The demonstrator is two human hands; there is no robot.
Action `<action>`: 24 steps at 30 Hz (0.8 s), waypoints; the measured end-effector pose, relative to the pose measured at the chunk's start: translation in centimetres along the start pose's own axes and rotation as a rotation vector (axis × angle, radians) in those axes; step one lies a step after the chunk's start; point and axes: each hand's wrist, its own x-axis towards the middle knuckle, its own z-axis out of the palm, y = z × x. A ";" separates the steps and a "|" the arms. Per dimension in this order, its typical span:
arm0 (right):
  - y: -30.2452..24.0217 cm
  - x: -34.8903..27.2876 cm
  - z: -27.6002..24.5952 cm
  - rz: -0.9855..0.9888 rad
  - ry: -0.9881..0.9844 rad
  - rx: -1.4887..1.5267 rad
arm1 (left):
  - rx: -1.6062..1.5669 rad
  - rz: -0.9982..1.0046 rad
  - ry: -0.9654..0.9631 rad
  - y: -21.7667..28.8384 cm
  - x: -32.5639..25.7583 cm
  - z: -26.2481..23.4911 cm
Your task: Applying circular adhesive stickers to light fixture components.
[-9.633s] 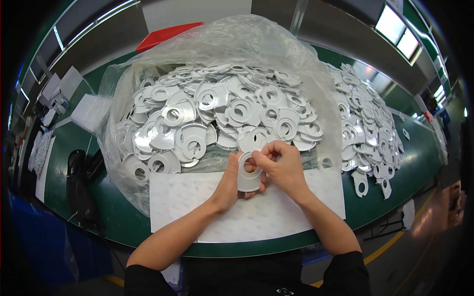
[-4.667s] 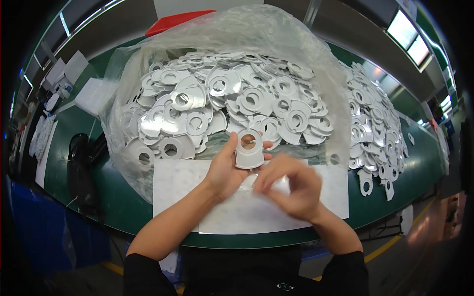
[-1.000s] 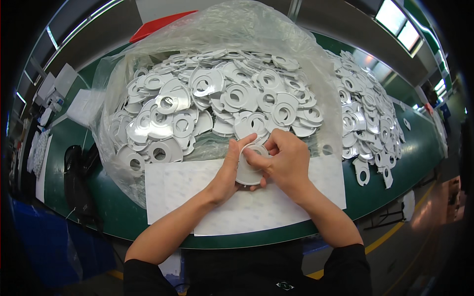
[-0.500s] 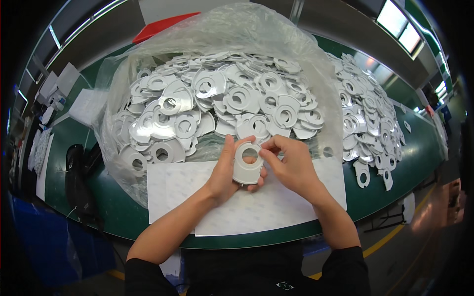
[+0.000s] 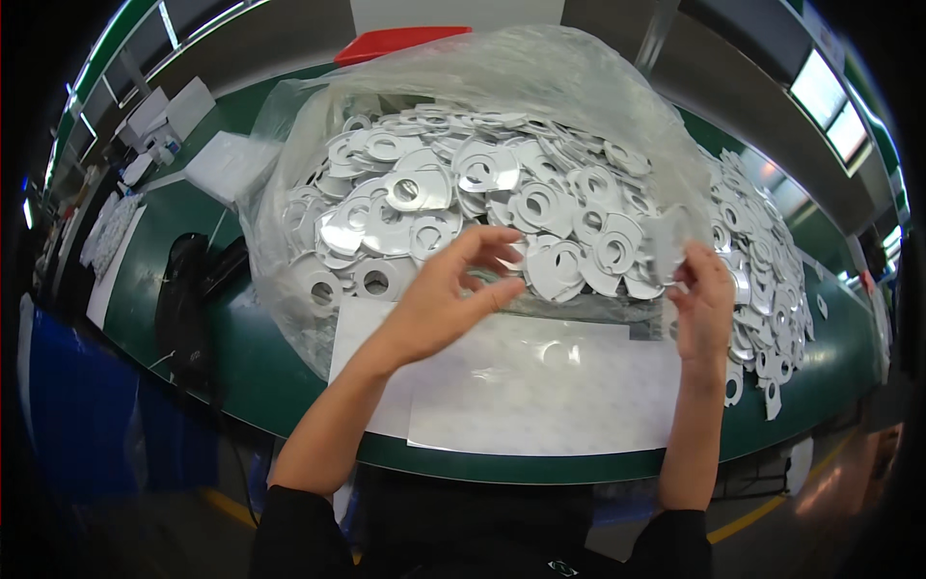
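My left hand (image 5: 436,304) is empty, thumb and fingers apart, over the near edge of the heap of flat white plastic parts (image 5: 540,207), each with a round hole. These parts lie in a big clear plastic bag (image 5: 502,68). Farther right, my right hand (image 5: 706,299) pinches one flat plastic part (image 5: 664,249), smeared by motion, at the bag's right side. White paper sheets (image 5: 540,405) lie in front of the bag, below both hands.
Beyond the bag's right side, a second heap of white parts (image 5: 767,261) spreads on the green table (image 5: 540,470). A red bin (image 5: 405,41) stands behind the bag. At left lie a black object (image 5: 183,309) and a white packet (image 5: 227,166).
Both hands were together around one plastic part over the paper. The left has let go and moved slightly left; the right has carried the part right. The whole view has shifted.
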 end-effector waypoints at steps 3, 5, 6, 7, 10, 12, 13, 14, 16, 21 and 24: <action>0.4 -0.3 0.8 -0.032 -0.018 -0.286 | -0.089 -0.026 0.161 -0.1 0.5 -0.6; 1.3 -1.6 2.6 -0.008 -0.255 -0.399 | -0.267 -0.136 0.087 -0.9 0.4 0.0; 1.6 -2.2 3.5 -0.025 -0.368 -0.486 | -0.301 -0.212 0.035 -1.0 0.2 0.6; 2.2 -2.9 4.4 -0.049 -0.403 -0.511 | -0.258 -0.279 -0.041 -1.2 -0.1 1.3; 2.8 -3.6 5.2 -0.096 -0.413 -0.540 | -0.360 -0.341 -0.283 -2.0 -0.8 3.0; 2.7 -3.6 5.1 -0.095 -0.389 -0.545 | -0.382 -0.352 -0.241 -2.2 -0.7 3.8; 2.8 -3.5 5.0 -0.095 -0.377 -0.547 | -0.402 -0.366 -0.183 -2.2 -0.6 4.1; 3.0 -3.4 4.8 -0.100 -0.393 -0.538 | -0.402 -0.365 -0.194 -2.2 -0.6 4.5; 3.2 -3.3 4.8 -0.104 -0.402 -0.529 | -0.338 -0.344 -0.108 -2.2 -0.6 5.1; 4.0 -3.3 4.8 -0.049 -0.390 -0.423 | -0.354 -0.301 -0.071 -2.6 -0.8 6.1; 4.1 -3.2 4.7 0.000 -0.393 -0.375 | -0.372 -0.271 -0.056 -3.0 -0.8 6.3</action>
